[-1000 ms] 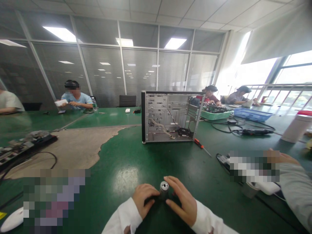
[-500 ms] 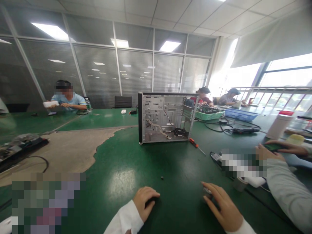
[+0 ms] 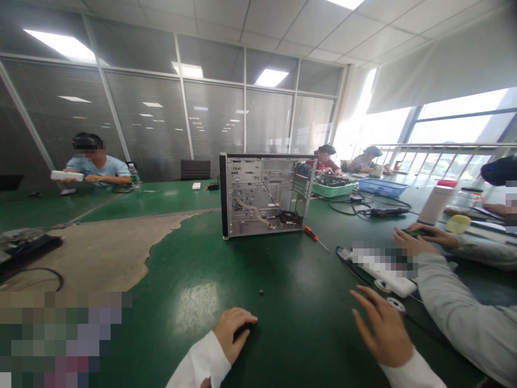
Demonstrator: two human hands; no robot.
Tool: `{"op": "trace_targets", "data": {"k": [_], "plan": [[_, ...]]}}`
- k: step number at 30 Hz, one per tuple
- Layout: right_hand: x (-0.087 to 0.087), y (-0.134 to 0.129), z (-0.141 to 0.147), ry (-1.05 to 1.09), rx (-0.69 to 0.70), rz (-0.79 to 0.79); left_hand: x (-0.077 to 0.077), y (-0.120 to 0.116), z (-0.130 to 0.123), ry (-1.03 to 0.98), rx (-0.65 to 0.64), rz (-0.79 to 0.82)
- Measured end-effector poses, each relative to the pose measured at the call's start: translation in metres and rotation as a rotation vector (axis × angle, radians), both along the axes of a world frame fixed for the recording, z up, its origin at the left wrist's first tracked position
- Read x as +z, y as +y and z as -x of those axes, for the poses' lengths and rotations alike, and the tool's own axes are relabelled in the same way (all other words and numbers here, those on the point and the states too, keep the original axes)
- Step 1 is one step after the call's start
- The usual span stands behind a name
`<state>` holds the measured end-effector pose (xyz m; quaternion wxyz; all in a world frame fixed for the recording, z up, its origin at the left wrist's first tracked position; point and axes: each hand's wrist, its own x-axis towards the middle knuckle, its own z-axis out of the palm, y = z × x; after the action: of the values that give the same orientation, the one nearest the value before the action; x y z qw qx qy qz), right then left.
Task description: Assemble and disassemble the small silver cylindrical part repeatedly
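My left hand rests on the green table, fingers loosely curved and the thumb apart, with nothing seen in it. Beyond its fingertips lies a small dark piece, too small to name. My right hand is open with its fingers spread. Next to its fingers is a round, pale ring-shaped thing, like a small spool. A second round whitish thing sits just behind that. Farther back, a computer case stands with its side off, showing bare metal, loose wires and a black fan-like part.
An orange-handled screwdriver lies by the case. To the right are a white power strip, a co-worker's sleeve, a white bottle, a green basket and a blue basket. Bare brown tabletop shows at left.
My right hand has moved right and spread its fingers, letting go of a small greyish round thing. My left hand has barely moved. The view has turned slightly right.
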<state>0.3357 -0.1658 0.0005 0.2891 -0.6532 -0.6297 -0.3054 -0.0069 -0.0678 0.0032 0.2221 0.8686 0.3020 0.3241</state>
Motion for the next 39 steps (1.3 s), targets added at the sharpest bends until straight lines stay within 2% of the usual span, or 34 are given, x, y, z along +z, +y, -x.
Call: {"op": "trace_targets", "data": {"k": [2, 3, 5, 8, 10, 13, 16, 20, 23, 29, 31, 33, 35, 39], "plan": [[0.006, 0.012, 0.035, 0.018, 0.260, 0.191, -0.001, 0.000, 0.000, -0.002, -0.001, -0.012], [0.009, 0.019, 0.053, 0.050, 0.346, 0.249, -0.001, 0.000, 0.000, -0.003, -0.002, -0.018], [0.016, 0.035, 0.084, 0.088, 0.468, 0.354, -0.001, 0.001, 0.001, -0.004, -0.007, -0.028], [0.025, 0.062, 0.120, 0.053, 0.577, 0.464, -0.001, 0.001, 0.001, -0.011, -0.017, -0.037], [0.026, 0.080, 0.134, 0.023, 0.620, 0.477, -0.001, 0.001, 0.001, -0.011, -0.027, -0.036], [0.020, 0.100, 0.142, 0.017, 0.686, 0.436, -0.001, 0.001, 0.002, -0.006, -0.031, -0.028], [0.012, 0.104, 0.140, 0.036, 0.744, 0.403, -0.001, 0.001, 0.002, -0.009, -0.032, -0.026], [0.015, 0.083, 0.120, 0.014, 0.702, 0.386, -0.002, 0.000, 0.002, -0.023, -0.031, -0.036], [0.023, 0.057, 0.084, -0.028, 0.558, 0.327, -0.003, 0.001, 0.003, -0.029, -0.020, -0.048], [0.026, 0.010, -0.033, -0.039, -0.008, -0.019, -0.006, 0.001, 0.002, -0.050, -0.005, -0.064], [0.021, -0.002, -0.068, -0.045, -0.157, 0.006, -0.005, 0.001, 0.002, -0.050, 0.002, -0.066], [0.014, -0.009, -0.092, -0.039, -0.187, 0.070, -0.004, 0.001, 0.002, -0.044, 0.005, -0.064], [0.006, -0.013, -0.106, -0.003, -0.152, 0.135, -0.003, 0.001, 0.002, -0.037, 0.006, -0.061], [-0.004, -0.013, -0.111, 0.083, -0.133, 0.182, -0.002, 0.001, 0.003, -0.036, -0.001, -0.057]]}}
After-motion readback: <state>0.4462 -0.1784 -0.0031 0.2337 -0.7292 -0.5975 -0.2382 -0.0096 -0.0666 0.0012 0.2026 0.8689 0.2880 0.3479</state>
